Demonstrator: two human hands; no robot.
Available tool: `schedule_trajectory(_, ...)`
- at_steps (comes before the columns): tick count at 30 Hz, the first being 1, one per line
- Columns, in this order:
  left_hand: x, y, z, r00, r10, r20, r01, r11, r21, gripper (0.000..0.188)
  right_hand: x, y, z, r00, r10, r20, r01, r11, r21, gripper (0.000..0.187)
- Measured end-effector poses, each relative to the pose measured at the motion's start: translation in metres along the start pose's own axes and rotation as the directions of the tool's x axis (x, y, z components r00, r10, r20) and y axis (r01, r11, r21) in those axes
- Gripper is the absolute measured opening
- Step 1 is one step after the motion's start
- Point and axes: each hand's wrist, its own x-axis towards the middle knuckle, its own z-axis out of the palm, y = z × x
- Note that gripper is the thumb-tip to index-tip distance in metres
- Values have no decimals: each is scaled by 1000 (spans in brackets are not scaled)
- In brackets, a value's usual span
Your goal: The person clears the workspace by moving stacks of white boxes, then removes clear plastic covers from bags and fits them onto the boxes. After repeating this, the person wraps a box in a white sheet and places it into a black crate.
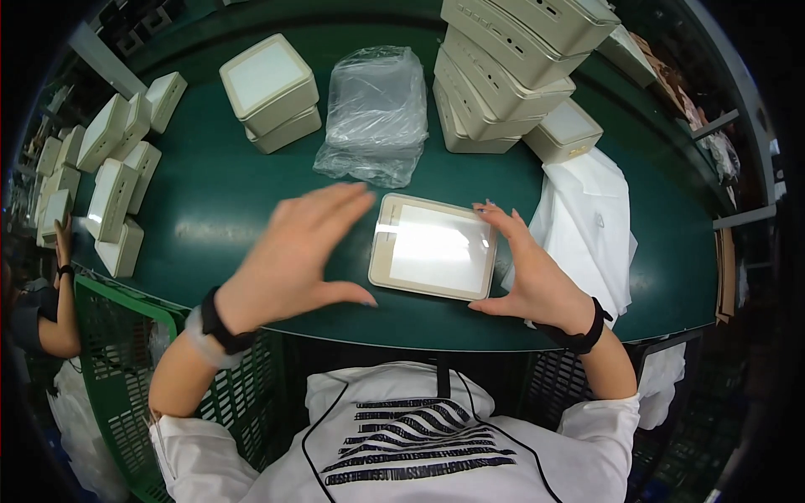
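Observation:
A beige, flat box-shaped device (pixel 379 260) with a bright white panel lies on the green table in front of me. My right hand (pixel 537 272) spans its right end, fingertips at the upper right corner and thumb at the lower right corner. To the left of the device, my left hand (pixel 293 256) is slightly blurred, with fingers stretched and thumb apart; nothing is in it. A shiny reflection crosses the panel, and a clear strip shows near its left edge.
Clear plastic bags (pixel 375 113) lie beyond the device. Similar devices form a tall stack (pixel 503 80), a short stack (pixel 272 92) and a group at left (pixel 113 189). White bags (pixel 587 226) lie right. A green crate (pixel 126 360) stands below; another person's hand (pixel 63 243) is far left.

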Motion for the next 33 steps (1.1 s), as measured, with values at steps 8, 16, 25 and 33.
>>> schedule_trajectory(8,35,-8,35,983,52,173,-48,998,-29,105,3,-2,-6,996,86,35,-87,996,9,105)
schedule_trajectory(16,49,-5,20,971,59,230,-85,991,105,110,4,3,-9,995,84,45,-86,995,43,106)
schedule_trajectory(25,11,-6,25,993,80,92,-87,994,65,91,-4,5,23,995,-84,-45,82,995,-57,90)
schedule_trajectory(33,-44,-74,-52,810,-568,-146,351,669,-655,33,57,-71,-30,959,-118,-259,138,989,58,81)
